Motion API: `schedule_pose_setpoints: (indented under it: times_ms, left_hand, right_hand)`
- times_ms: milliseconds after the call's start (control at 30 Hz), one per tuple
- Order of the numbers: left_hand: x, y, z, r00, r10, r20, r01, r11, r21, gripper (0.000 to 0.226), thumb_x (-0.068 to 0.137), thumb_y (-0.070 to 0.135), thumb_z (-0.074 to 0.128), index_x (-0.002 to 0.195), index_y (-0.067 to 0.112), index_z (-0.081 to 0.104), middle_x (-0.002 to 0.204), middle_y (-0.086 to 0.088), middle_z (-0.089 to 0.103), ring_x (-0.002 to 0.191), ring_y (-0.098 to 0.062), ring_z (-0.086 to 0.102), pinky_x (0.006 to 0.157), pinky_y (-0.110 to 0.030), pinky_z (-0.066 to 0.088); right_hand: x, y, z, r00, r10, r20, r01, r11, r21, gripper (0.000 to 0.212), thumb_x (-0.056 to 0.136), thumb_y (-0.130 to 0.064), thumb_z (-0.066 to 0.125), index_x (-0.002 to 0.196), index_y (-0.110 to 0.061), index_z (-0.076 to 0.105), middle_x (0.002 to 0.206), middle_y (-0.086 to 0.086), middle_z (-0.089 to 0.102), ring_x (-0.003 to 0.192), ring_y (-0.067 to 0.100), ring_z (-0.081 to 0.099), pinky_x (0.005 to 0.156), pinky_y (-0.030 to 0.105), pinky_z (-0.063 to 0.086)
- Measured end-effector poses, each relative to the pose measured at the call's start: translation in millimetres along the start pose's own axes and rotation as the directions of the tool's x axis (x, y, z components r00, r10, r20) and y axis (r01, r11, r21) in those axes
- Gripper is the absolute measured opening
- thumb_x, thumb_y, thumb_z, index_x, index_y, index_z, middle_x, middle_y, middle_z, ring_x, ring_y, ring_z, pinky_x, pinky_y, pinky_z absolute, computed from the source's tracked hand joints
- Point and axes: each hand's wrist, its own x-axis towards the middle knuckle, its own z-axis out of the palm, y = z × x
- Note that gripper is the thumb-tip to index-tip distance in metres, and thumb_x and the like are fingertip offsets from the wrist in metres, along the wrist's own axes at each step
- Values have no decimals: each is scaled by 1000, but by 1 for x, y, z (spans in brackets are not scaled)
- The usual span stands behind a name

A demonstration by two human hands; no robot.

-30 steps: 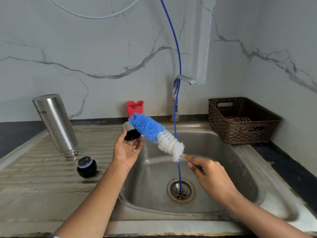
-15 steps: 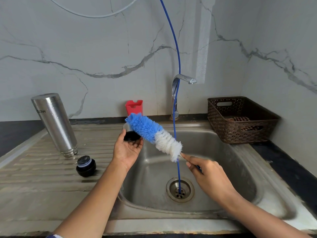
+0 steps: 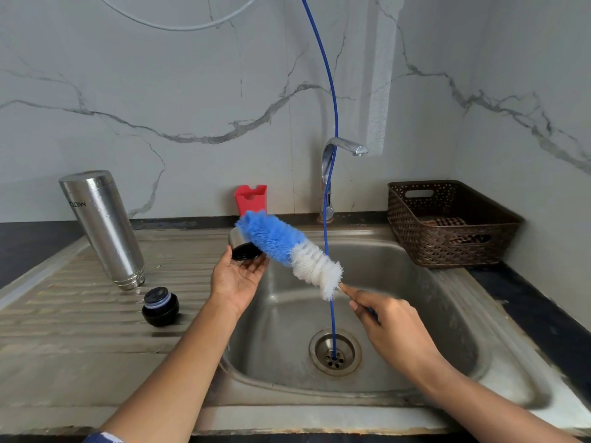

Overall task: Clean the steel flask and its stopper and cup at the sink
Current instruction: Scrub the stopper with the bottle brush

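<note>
The cup (image 3: pixel 242 247) is being cradled in the left hand (image 3: pixel 235 278), fingers curled loosely beneath it. The brush (image 3: pixel 289 251) is being gripped by the right hand (image 3: pixel 391 327), fingers closed on its handle, with the steel flask (image 3: pixel 104 225) and stopper (image 3: pixel 160 306) being left far left on the bench (image 3: pixel 73 346).

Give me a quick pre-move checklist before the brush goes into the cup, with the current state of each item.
1. Cup held in the left hand: ok, fingers wrap it above the basin edge.
2. Bottle brush gripped by the right hand: ok, held at the handle end.
3. Brush tip lined up with the cup mouth: cannot tell, the blue bristles hide the opening.
4. Tap running for rinsing: not ok, no water shows at the spout.
5. Flask out of the way: ok, standing upside down on the drainboard.
6. Stopper within reach: ok, resting beside the flask.
</note>
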Motion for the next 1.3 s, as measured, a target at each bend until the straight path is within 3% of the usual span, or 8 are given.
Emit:
schedule_pose_setpoints:
  times_ms: [100,200,300,433,700,1000,1133,1300]
  left_hand:
    - [-2,-2,1,1000,-6,1,6,1000,4,42,100,39,41,116,2,55,112,-20,62,107,-30,60,84,-41,51]
    - [-1,0,0,1000,-7,-7,7,1000,-6,48,96,39,51,122,0,51,116,-22,60,110,-31,60,83,-41,52]
    - [-1,-1,0,1000,-6,-3,6,999,47,44,94,41,55,115,3,56,111,-18,62,105,-27,61,83,-40,53]
    - [-1,-1,-1,999,-1,-52,5,997,77,50,90,42,60,122,3,54,109,-14,62,103,-24,61,86,-36,52]
    - [-2,2,-1,997,68,-22,-68,998,13,49,90,32,63,126,1,52,110,-15,62,102,-24,63,83,-33,58]
    - [-4,4,-5,995,97,-10,-96,995,33,47,90,31,62,126,3,51,113,-17,63,112,-27,61,87,-34,56]
    - [-4,9,-7,997,81,0,-81,997,2,39,91,34,59,118,7,55,111,-18,61,108,-29,61,86,-34,55]
    - [-10,7,1,997,58,42,-60,997,44,33,99,39,41,107,12,59,102,-10,66,94,-21,58,84,-32,43]
  right_hand:
    - [1,-2,4,1000,-15,12,15,1000,-17,37,97,-29,49,127,-50,51,55,-11,49,63,17,48,73,30,47]
    - [4,3,4,999,31,34,-30,999,-18,36,97,-30,48,126,-51,52,74,-11,65,86,20,62,79,33,48]
    - [3,2,4,1000,-4,12,5,1000,-12,36,97,-28,49,126,-49,53,74,-9,67,83,21,60,79,31,47]
    - [6,5,5,998,33,52,-31,998,-51,35,98,-30,47,127,-47,53,96,-6,72,104,24,60,81,31,48]
    - [5,7,8,999,18,34,-16,999,-47,34,98,-30,47,127,-47,54,100,-8,72,103,20,62,79,30,49]
    - [10,10,1,999,19,29,-17,998,-66,33,97,-29,50,126,-43,56,122,-12,64,117,20,56,89,34,49]
    - [19,16,-34,996,48,-77,-55,993,-101,34,96,-27,53,126,-43,57,117,-8,68,105,20,65,80,29,48]
    - [11,-5,-70,991,-77,-110,71,996,-55,37,93,-23,57,121,-48,59,106,-12,71,88,1,62,78,26,47]
